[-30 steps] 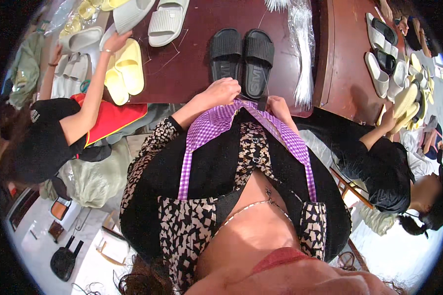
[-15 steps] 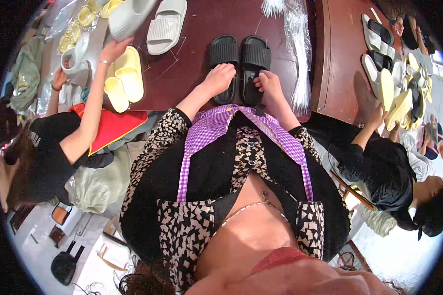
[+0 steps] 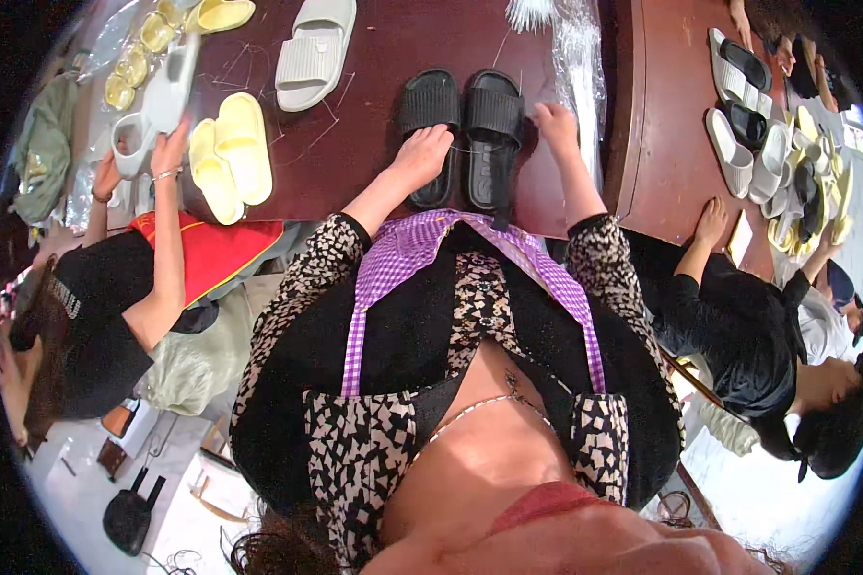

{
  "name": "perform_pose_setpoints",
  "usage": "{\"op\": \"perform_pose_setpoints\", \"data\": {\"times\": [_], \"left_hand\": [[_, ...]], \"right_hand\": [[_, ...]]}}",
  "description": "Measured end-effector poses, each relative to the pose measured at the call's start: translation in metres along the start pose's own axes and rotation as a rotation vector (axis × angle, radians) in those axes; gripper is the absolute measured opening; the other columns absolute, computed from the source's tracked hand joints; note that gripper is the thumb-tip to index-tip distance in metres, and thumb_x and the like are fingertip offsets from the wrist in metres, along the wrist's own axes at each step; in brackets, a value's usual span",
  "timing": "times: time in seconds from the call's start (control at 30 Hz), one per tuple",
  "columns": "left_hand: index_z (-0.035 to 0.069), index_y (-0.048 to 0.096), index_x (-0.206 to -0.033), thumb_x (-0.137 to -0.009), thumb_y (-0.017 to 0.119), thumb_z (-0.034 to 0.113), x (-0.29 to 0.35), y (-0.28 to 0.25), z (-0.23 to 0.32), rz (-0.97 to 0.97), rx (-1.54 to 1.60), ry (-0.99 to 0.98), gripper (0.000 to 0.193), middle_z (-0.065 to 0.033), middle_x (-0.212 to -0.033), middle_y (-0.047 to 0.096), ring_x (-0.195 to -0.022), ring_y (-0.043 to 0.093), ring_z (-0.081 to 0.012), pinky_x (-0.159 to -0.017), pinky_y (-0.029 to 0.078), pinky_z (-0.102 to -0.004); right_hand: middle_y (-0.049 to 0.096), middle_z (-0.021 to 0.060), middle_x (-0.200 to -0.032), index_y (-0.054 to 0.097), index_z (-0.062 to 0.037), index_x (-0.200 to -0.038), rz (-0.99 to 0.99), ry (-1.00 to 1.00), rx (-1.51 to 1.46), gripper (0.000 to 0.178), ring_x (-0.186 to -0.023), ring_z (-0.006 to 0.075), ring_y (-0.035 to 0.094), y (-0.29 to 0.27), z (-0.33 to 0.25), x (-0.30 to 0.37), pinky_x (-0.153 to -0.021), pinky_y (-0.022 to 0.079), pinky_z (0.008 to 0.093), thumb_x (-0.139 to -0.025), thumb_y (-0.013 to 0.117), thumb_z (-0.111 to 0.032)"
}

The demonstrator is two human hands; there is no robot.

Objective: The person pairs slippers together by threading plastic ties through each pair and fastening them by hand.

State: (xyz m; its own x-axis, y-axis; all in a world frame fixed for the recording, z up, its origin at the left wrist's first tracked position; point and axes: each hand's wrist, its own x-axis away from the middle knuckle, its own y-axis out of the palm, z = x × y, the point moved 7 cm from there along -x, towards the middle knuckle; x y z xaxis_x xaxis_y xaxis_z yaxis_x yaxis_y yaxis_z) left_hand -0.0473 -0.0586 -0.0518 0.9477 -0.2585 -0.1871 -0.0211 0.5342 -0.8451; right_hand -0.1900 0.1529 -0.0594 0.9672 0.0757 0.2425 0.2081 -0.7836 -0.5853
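A pair of black slide slippers lies side by side on the dark red table, the left slipper and the right slipper both with ribbed straps. My left hand is closed at the rear edge of the left slipper's strap, its thumb hidden. From its fingertips a thin pale strand runs across to the right slipper. Just right of that slipper, my right hand is raised with its fingers drawn together; anything in them is too small to make out.
Bundles of thin white ties lie beyond my right hand. A light grey slipper and a pair of yellow slippers lie to the left. People work on both sides; the left one handles a grey slipper. Mixed slippers cover the right table.
My right hand has left the right slipper, moving right and away from me. My left hand stays on the left slipper. The left co-worker's grey slipper has moved down and left.
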Motion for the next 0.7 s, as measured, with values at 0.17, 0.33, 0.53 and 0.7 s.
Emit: {"op": "perform_pose_setpoints", "data": {"times": [0.17, 0.33, 0.53, 0.7], "left_hand": [[0.002, 0.049, -0.086, -0.076, 0.045, 0.003, 0.000, -0.006, 0.003, 0.094, -0.011, 0.028, 0.011, -0.0137, -0.093, 0.053, -0.088, 0.054, -0.0304, -0.077, 0.044, -0.0393], [0.002, 0.049, -0.086, -0.076, 0.045, 0.004, 0.004, -0.010, 0.000, 0.089, -0.008, 0.011, 0.011, -0.0131, -0.092, 0.053, -0.088, 0.054, -0.0296, -0.076, 0.044, -0.0390], [0.003, 0.050, -0.091, -0.077, 0.048, 0.004, 0.009, -0.006, -0.006, 0.017, 0.028, -0.050, 0.014, -0.0141, -0.096, 0.053, -0.089, 0.054, -0.0305, -0.077, 0.044, -0.0389], [0.003, 0.050, -0.091, -0.077, 0.048, 0.004, 0.007, -0.007, -0.007, -0.002, 0.039, -0.067, 0.014, -0.0127, -0.094, 0.053, -0.087, 0.054, -0.0298, -0.076, 0.044, -0.0388]], "right_hand": [[0.064, 0.0167, -0.074, 0.067, -0.0016, -0.083, 0.064, -0.128, 0.285, 0.033, -0.070, 0.0274, 0.062, 0.017, -0.017, -0.048, -0.067, 0.048, 0.0359, -0.076, 0.060, -0.033], [0.065, 0.0166, -0.078, 0.068, -0.0046, -0.083, 0.051, -0.138, 0.337, 0.029, -0.076, 0.0310, 0.063, 0.039, -0.020, -0.063, -0.071, 0.048, 0.0375, -0.071, 0.065, -0.031], [0.065, 0.0144, -0.080, 0.068, -0.0068, -0.084, -0.034, -0.365, 0.150, 0.019, -0.077, 0.0292, 0.063, 0.069, -0.088, -0.047, -0.071, 0.049, 0.0363, -0.073, 0.064, -0.022], [0.065, 0.0141, -0.085, 0.067, -0.0066, -0.085, -0.311, -0.437, 0.055, 0.017, -0.082, 0.0284, 0.063, 0.124, -0.111, -0.037, -0.074, 0.048, 0.0361, -0.073, 0.063, -0.018]]}}
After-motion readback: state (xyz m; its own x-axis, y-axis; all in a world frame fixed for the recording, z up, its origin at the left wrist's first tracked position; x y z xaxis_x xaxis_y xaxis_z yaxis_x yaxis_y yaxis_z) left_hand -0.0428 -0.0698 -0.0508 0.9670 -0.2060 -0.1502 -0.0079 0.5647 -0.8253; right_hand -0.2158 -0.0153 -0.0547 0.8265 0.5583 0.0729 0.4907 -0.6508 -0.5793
